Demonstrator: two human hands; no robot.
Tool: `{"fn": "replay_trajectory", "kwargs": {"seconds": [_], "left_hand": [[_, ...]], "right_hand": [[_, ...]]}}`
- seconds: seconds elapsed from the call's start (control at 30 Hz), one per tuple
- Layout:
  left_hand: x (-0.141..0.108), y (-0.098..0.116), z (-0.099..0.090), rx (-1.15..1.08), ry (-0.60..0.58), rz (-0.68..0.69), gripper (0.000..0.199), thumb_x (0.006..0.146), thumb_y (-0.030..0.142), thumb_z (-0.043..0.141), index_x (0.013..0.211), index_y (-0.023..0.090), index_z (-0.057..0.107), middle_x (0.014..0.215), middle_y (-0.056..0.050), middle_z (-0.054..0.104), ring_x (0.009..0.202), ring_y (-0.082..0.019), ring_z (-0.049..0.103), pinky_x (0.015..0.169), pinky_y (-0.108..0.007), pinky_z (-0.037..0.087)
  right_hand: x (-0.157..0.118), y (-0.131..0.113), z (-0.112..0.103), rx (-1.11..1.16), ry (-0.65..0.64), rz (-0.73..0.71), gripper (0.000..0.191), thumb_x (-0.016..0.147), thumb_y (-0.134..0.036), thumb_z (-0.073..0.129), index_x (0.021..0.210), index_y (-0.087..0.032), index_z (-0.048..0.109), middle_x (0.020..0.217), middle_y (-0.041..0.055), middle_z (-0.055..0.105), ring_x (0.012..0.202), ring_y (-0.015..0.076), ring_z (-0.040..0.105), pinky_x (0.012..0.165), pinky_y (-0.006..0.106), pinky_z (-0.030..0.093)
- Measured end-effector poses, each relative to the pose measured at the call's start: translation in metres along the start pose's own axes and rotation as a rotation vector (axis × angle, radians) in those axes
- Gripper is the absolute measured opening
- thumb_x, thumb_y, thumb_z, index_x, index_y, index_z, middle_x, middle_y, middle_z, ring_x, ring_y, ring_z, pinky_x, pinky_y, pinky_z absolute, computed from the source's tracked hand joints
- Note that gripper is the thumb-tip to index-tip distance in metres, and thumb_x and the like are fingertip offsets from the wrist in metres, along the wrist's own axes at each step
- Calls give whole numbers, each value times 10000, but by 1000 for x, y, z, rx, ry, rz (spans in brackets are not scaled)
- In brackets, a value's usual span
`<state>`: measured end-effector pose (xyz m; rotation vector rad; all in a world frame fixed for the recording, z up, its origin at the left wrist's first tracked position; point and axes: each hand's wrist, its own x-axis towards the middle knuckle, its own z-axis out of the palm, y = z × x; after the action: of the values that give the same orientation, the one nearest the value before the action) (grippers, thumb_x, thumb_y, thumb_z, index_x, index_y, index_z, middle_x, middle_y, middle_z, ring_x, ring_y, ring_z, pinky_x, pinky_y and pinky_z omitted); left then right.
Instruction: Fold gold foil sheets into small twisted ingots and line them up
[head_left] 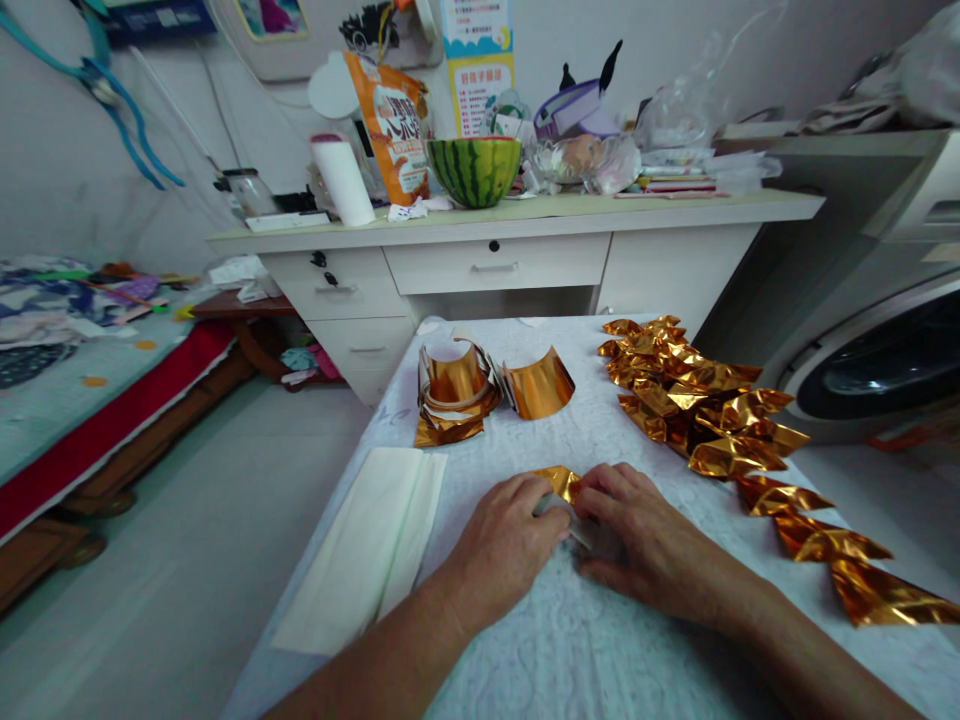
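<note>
A small gold foil sheet (556, 482) with a greyish-white underside lies between my hands, low over the table. My left hand (504, 535) is closed on its left part, thumb pressed against the pale side. From the other side my right hand (637, 535) grips it with curled fingers, some hidden under the palm. Beyond them, curled gold foil sheets (457, 385) stand in a loose coil beside a single curved foil piece (541, 385). On the right, several twisted gold foil pieces (739, 455) lie in a pile trailing toward the near edge.
Left of my hands, pale paper sheets (360, 555) lie on the cloth-covered table (517, 660). Behind it stands a white desk (499, 262) bearing a cut watermelon (476, 170), an orange pouch (394, 135) and a paper roll (343, 180). A washing machine (885, 260) is at right, a bed (97, 400) at left.
</note>
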<state>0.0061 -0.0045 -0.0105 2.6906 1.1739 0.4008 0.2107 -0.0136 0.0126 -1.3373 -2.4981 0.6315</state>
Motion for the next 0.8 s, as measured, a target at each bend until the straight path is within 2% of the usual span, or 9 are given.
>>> {"fn": "replay_trajectory", "kwargs": {"seconds": [0.17,0.3,0.43,0.63,0.8], "left_hand": [[1,2,-1,-15,-4,-9,113,925,203,552,871,198,651,973,-38,615,947,-220,589,834,-363,519],[-1,8,-2,-163,52,-61,37,864,168,626,867,194,652,1031,-44,615,1010,-219,582,910,-376,500],[-2,12,0,-286,84,-140,93,785,171,721,849,203,662,1064,-46,606,1054,-235,569,943,-401,482],[-1,16,3,-354,130,-184,108,816,101,651,770,198,660,1062,-44,598,1094,-222,548,992,-400,446],[1,19,4,-352,148,-223,115,821,92,600,769,190,629,1015,-44,582,1035,-216,538,938,-394,457]], "right_hand": [[1,5,4,13,37,-18,154,809,-120,610,918,-227,632,1022,76,583,955,244,519,828,394,432],[2,12,7,58,48,-16,111,853,-132,597,869,-223,659,1035,71,594,987,239,531,846,394,432],[2,16,9,96,51,2,99,866,-176,626,842,-245,693,1042,59,607,1003,240,546,847,389,440],[4,12,6,131,60,23,116,866,-156,622,822,-241,687,1017,50,626,990,231,560,845,375,441],[6,9,4,141,60,92,75,840,-146,645,860,-218,641,964,46,631,921,224,554,804,362,429]]}}
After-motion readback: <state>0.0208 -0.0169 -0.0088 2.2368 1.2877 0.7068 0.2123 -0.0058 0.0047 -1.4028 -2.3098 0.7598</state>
